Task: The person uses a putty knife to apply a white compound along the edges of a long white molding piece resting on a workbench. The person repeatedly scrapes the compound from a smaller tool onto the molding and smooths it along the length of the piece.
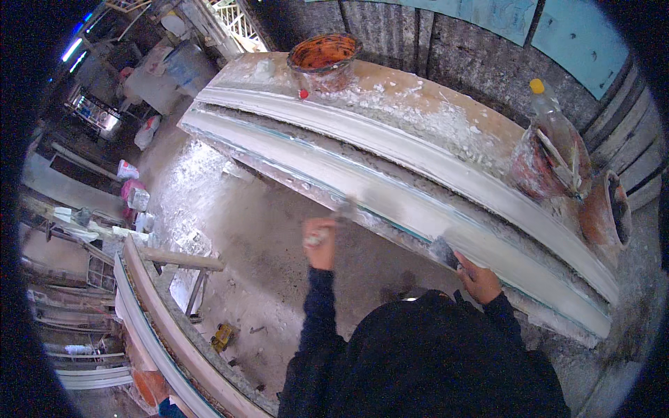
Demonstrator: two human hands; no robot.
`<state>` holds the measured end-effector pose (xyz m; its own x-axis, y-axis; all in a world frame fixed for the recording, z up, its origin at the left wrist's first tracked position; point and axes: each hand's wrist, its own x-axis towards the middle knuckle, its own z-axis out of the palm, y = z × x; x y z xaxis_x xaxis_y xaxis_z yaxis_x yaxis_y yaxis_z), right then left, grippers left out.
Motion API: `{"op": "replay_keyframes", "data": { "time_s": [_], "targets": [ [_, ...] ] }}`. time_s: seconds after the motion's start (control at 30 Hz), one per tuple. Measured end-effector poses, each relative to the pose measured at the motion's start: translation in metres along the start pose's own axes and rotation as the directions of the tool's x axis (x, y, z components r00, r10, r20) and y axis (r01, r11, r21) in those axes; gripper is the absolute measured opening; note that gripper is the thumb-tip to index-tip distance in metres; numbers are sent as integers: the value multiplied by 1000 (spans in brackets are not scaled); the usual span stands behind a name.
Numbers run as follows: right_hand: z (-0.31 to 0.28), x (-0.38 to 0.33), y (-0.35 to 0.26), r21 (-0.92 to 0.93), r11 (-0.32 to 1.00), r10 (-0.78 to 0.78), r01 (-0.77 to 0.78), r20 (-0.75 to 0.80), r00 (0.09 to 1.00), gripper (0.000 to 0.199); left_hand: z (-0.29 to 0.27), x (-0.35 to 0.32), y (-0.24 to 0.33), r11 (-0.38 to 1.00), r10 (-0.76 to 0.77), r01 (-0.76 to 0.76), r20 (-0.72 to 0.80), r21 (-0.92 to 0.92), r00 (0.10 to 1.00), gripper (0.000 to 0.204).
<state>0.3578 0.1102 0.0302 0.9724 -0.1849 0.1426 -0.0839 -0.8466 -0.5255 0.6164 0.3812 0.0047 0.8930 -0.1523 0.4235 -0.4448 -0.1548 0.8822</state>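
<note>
Long white plaster mouldings (390, 184) lie side by side across the bench, running from upper left to lower right. My left hand (320, 244) is just off the near edge, blurred by motion. Its fingers are closed, and a smeared greyish shape stands out from them toward the moulding; its kind is not clear. My right hand (479, 280) grips a small grey flat-ended tool (442, 249) by its dark end. That tool's flat end rests against the near edge of the moulding.
A round orange-stained tub (324, 66) stands on the bench's far side, near white crumbs. At right are a yellow-capped bottle (552, 111), a reddish bucket (533, 171) and a tipped container (605, 209). A second moulding (157, 320) curves along the lower left; a yellow tool (222, 337) lies on the floor.
</note>
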Motion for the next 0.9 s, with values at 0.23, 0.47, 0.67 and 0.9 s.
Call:
{"op": "replay_keyframes", "data": {
  "time_s": [0.23, 0.47, 0.67, 0.9],
  "targets": [
    [-13, 10, 6, -107, 916, 394, -386, 406, 825, 58, 45, -38, -18, 761, -274, 406, 316, -506, 908, 16],
    [15, 35, -7, 159, 875, 363, -457, 410, 837, 35, -41, 36, -79, 986, 55, -20, -218, 163, 974, 12],
    [57, 68, -21, 192, 926, 253, -325, 326, 911, 32, -54, 51, -38, 993, -52, 92, -434, 73, 900, 10],
    [111, 138, -67, 161, 939, 261, -303, 237, 936, 32, -83, 12, -82, 970, -239, 235, -358, -57, 902, 13]
  ]
}}
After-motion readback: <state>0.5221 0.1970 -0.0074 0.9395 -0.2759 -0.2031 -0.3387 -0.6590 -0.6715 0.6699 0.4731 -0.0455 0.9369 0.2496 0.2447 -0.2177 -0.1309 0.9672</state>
